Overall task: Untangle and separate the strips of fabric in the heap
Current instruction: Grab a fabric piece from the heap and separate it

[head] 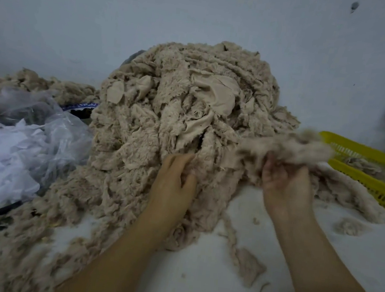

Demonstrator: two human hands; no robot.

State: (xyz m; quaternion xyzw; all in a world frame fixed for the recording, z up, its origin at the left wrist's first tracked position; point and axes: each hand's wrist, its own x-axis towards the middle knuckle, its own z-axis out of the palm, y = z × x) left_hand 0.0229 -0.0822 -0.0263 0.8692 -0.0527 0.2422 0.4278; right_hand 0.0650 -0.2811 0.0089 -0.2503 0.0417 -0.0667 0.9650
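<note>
Right of the heap (179, 109), a yellow basket (364, 187) with beige fabric strips (376, 170)

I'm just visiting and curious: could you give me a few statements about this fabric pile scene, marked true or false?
1. The right hand holds a fluffy strip. True.
2. The yellow basket stands left of the heap. False: it stands to the right.
3. The left hand grips fabric on the heap. True.
4. The fabric is bright blue. False: it is beige.
</note>
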